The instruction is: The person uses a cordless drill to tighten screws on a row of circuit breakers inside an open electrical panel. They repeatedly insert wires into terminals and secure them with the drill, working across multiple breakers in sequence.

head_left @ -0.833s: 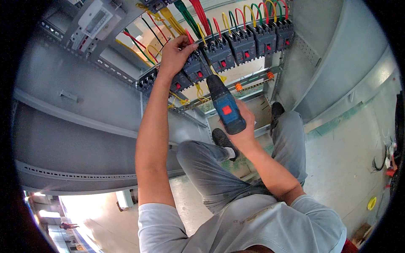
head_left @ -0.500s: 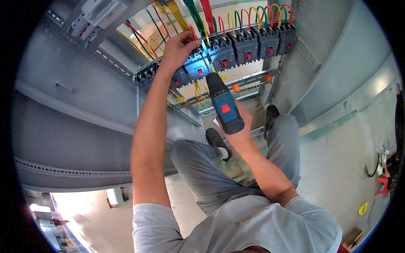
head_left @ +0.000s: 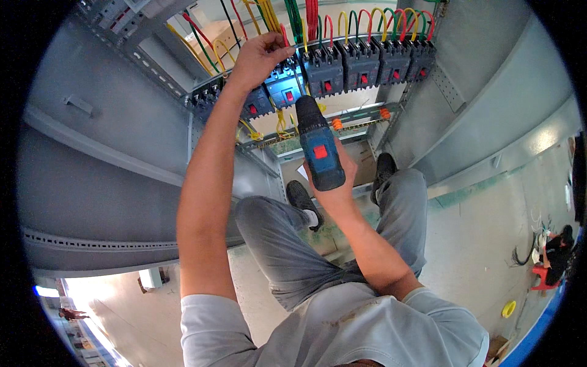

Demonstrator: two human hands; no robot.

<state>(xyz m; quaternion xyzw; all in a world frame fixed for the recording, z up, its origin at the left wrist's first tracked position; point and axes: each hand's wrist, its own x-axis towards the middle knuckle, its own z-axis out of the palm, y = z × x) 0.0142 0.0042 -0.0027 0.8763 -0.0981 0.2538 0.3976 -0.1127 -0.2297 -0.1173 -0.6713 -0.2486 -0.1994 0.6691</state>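
At the breaker row point(head_left: 363, 64): drill point(head_left: 320, 150) up against lit unit

Inside the metal cabinet point(head_left: 134, 137), R hand point(head_left: 340, 177) had its fingers closed round the drill's grip, mostly hidden under the body. The bit point(head_left: 299, 82) ran up along the brightly lit breaker point(head_left: 279, 90) to its top terminals; couldn't tell if the tip sat in a screw. L hand point(head_left: 260, 58) was at the same unit's top edge, fingers curled w/ thumb nearly opposite, small gap, right by a red wire point(head_left: 285, 35); couldn't tell if the wire was actually gripped. Step in hand, prob.: tightening a terminal screw, L steadying the wire. Next move seemed to call for bit square to the screw, firm push, wire fully in, & L thumb clear of the bit. Breakers to the R had looped wires up top.
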